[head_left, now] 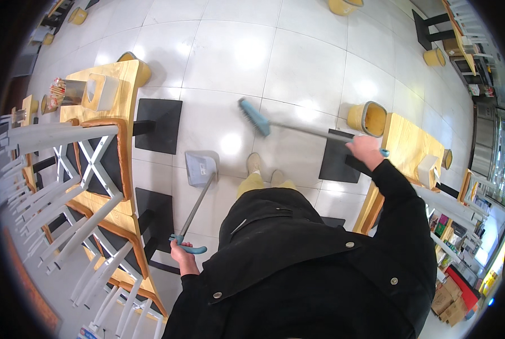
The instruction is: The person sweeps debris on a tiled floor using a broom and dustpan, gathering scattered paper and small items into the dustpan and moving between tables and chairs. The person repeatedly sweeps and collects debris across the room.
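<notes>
My right hand (365,151) is closed around the grey handle of a broom (256,117), near its blue end. The broom's blue head is out in front of my feet, by the tiled floor; whether its bristles touch the tiles I cannot tell. On my left, my left hand (183,254) grips the blue handle of a long-handled dustpan (201,169). Its pale grey pan is at floor level, left of my shoes, with the opening facing left and away. No debris can be made out in the pan.
Wooden tables (125,79) with upturned chairs (94,164) on top line my left; another table (409,137) stands at right. Black table bases (159,127) sit on the floor. A yellow bin (368,118) stands by the right table, another bin (345,5) farther ahead.
</notes>
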Demonstrator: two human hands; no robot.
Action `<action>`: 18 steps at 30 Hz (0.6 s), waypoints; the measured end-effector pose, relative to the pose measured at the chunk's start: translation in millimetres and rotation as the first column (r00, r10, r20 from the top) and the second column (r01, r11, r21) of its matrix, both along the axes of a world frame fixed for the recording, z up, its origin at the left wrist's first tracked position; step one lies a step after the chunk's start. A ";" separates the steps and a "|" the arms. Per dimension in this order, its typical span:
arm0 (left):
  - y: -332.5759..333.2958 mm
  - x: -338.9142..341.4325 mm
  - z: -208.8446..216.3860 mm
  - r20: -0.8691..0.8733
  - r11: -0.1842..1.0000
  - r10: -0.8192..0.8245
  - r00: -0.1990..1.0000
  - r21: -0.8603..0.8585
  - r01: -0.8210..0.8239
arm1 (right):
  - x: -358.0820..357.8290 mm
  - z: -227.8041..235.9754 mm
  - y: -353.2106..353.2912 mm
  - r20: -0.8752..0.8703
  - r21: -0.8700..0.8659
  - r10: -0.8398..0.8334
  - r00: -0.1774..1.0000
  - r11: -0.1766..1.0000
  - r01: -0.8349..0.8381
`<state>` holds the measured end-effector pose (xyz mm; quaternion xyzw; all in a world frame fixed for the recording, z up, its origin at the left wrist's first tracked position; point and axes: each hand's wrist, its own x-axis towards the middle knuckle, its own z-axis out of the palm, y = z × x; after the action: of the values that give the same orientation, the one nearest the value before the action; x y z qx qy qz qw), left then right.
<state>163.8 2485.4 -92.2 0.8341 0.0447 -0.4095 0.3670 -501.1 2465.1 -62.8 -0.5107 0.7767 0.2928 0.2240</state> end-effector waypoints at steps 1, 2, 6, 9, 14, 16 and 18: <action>-4.2 -2.5 0.6 0.007 1.000 0.021 1.000 0.011 -0.021 | 12.7 -10.5 -4.9 0.043 -0.038 0.061 0.997 0.998 -0.059; -7.2 -6.0 2.4 0.024 1.000 0.022 0.999 0.003 -0.022 | 25.2 -24.7 -12.7 0.096 -0.030 0.068 0.993 0.997 -0.066; -23.2 -24.0 13.6 0.054 0.997 0.071 0.996 -0.007 -0.070 | 73.6 -88.2 -55.9 0.255 0.018 0.095 0.962 0.995 -0.103; -31.7 -41.6 24.4 0.087 0.996 0.090 0.992 -0.015 -0.089 | 84.8 -123.9 -81.7 0.278 -0.026 0.073 0.958 0.997 -0.068; -42.6 -82.4 43.7 0.138 0.997 0.074 0.988 -0.001 -0.074 | -1.4 -141.1 -103.9 0.205 -0.044 0.055 0.977 0.998 -0.047; -50.6 -101.0 45.0 0.135 0.998 0.063 0.989 0.000 -0.063 | -56.8 -128.4 -102.7 0.138 -0.043 -0.001 0.990 0.999 0.007; -58.7 -119.0 44.1 0.101 0.997 0.075 0.992 -0.023 -0.073 | -112.5 -109.5 -100.4 0.083 -0.052 -0.037 0.996 0.998 0.041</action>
<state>44.8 2426.7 -48.1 0.8480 0.0529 -0.3528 0.3919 -613.7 2364.7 -172.3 -0.5129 0.7842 0.2463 0.2477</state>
